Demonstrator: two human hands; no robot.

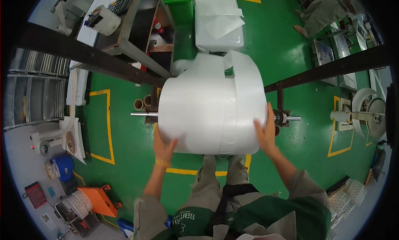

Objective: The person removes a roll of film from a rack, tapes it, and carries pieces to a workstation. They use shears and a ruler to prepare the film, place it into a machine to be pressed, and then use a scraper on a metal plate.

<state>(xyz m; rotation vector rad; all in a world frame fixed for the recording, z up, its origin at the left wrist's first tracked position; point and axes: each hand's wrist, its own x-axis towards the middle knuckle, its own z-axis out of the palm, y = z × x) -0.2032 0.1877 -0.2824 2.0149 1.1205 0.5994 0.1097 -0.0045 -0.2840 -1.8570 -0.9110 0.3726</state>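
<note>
A big roll of white film (pixel 212 105) sits on a steel shaft (pixel 141 114) carried by a dark metal frame (pixel 324 69). My left hand (pixel 164 146) lies flat against the roll's lower left side, fingers spread. Pressed on the lower right edge of the roll, near the shaft end (pixel 289 118), is my right hand (pixel 266 132). Neither hand closes around anything. A loose flap of film hangs at the roll's top.
A stack of white wrapped packs (pixel 218 24) stands beyond the roll. Cardboard cores (pixel 142 103) lie left of the shaft. An orange machine (pixel 97 198) and a blue tub (pixel 64 167) stand at the lower left. Another roll stand (pixel 365 115) is at right. Yellow floor lines mark the green floor.
</note>
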